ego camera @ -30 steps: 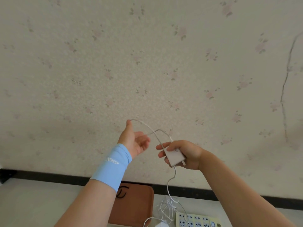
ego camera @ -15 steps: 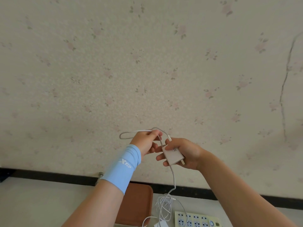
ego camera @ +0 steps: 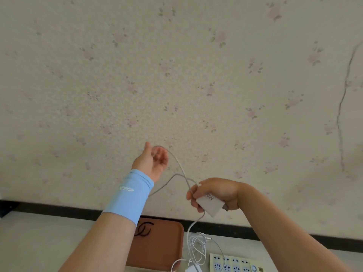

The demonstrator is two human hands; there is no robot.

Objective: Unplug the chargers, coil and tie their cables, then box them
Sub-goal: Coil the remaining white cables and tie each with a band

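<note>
Two hands up in front of the wall [ego camera: 176,75], apart from each other. My right hand [ego camera: 218,191] grips one white charger [ego camera: 211,206], fingers curled round its body, metal prongs poking out at the right end. Writing on the charger: reads like "Mo", rest covered by my fingers. One white cable [ego camera: 179,165] rises from the right hand in an arc to my left hand [ego camera: 151,160], which is higher and further left; its fingers are curled round the cable, thumb up, fingertips motion-blurred. A second strand of the cable runs from the right hand down-left behind my left wrist. One light blue sleeve [ego camera: 129,195] on the left wrist, white logo lettering, too blurred to read whole. Below the charger the cable hangs down into one loose tangle [ego camera: 196,246] on the table [ego camera: 29,242]. One brown tray [ego camera: 163,248] sits left of the tangle, black interlocked double-C mark on it. One pale power strip [ego camera: 233,264] right of the tangle, four socket groups in view, one round button at its right end. A white object at the bottom edge is cut off, cannot tell what. One long crack [ego camera: 342,99] in the floral wallpaper, right side.
</note>
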